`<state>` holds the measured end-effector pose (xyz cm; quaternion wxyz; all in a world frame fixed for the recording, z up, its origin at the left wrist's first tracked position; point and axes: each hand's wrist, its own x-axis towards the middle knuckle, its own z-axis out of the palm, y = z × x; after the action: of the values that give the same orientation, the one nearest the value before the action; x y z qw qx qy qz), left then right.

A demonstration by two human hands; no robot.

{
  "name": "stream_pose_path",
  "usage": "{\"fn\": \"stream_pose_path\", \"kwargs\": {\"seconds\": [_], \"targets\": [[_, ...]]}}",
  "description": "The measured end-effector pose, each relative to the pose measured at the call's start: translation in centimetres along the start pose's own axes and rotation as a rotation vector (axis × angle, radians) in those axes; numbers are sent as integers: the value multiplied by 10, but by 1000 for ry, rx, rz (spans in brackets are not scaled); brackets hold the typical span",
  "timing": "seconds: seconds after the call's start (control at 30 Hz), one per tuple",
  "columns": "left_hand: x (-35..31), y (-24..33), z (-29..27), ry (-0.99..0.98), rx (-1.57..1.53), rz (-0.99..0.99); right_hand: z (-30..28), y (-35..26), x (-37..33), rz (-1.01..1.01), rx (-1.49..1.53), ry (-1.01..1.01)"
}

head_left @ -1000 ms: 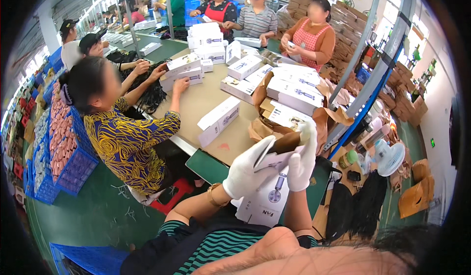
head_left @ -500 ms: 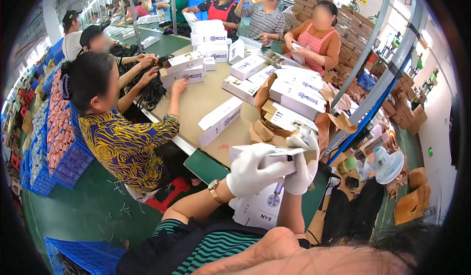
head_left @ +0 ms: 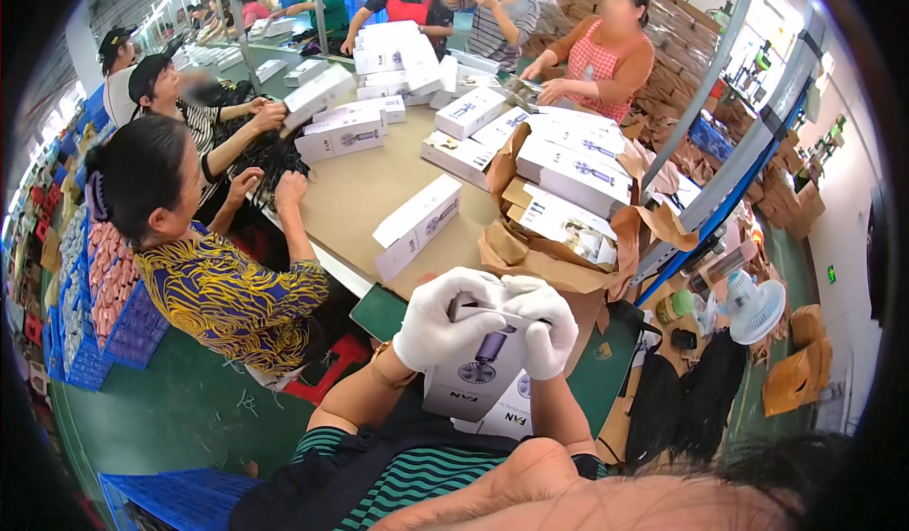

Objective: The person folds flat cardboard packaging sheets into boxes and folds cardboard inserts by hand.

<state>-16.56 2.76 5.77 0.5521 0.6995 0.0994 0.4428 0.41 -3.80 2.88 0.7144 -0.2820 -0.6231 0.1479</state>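
Both my hands wear white gloves and hold the upper end of a white carton with a purple fan picture [head_left: 469, 372]. My left hand [head_left: 445, 321] has its thumb pressed on the carton's front face near the top. On the opposite side, my right hand [head_left: 542, 321] grips the top edge with bent fingers. The carton's end flaps are largely hidden by the gloves. Below it, partly covered, another white carton [head_left: 511, 408] rests close to my body. A single white carton [head_left: 421, 223] lies on the table beyond my left hand.
Brown kraft paper [head_left: 530, 261] wraps a stack of white cartons [head_left: 573, 176] on the tan table [head_left: 346, 195]. A metal post [head_left: 701, 86] rises at the right. Co-workers sit or stand around the table; one in a yellow-patterned top [head_left: 227, 294] is at the left, near blue crates [head_left: 142, 327].
The carton in my hands has turned so its printed front shows, and my hands have come lower and left. The co-worker at the left has drawn back from the cartons on the table.
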Motion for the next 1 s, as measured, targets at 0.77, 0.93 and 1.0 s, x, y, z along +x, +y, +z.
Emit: {"fn": "stream_pose_path", "kwargs": {"seconds": [0.77,0.93,1.0], "targets": [[47,-23,-35,-142,363,-164,-33,38,32,210,-240,-22],[58,-38,-42,-151,541,-30,-43,42,33,320,-508,-202],[58,-42,-45,-162,539,16,-43,38,35,278,-521,-214]]}}
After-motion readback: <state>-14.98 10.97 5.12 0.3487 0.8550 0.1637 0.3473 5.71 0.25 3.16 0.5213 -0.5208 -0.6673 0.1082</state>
